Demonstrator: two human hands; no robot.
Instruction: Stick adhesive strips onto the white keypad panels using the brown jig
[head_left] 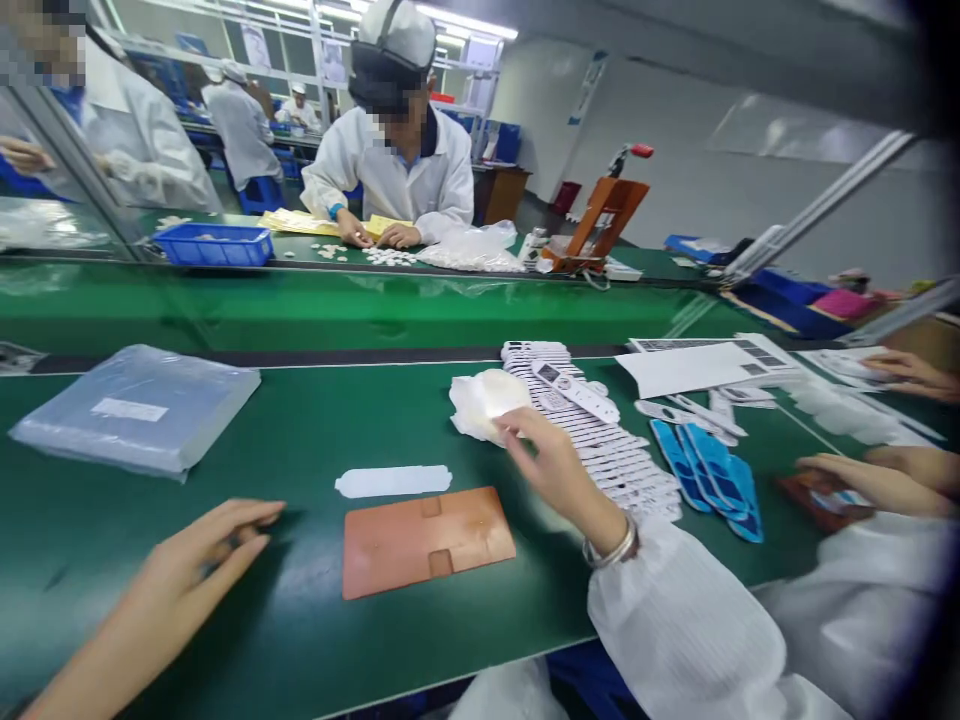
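My left hand (187, 575) hovers over the green table at the left, its fingers apart and nothing between them. My right hand (551, 465) reaches to a crumpled white cloth or tissue (480, 400), thumb and index finger at its near edge; whether they grip it is hard to tell. Between the hands lies a brown rectangular plate (427, 540) with two small notches. Just behind the plate is a flat white strip (394, 481). A long overlapping row of white printed strips (622, 465) runs to the right of my right hand.
A plastic-wrapped pack (142, 410) lies at the left. Blue strips (709, 475) and white sheets (690, 368) are at the right, near another person's hands (877, 480). Across the green divider (375, 315), a person works beside a blue tray (214, 245) and an orange tool (604, 225).
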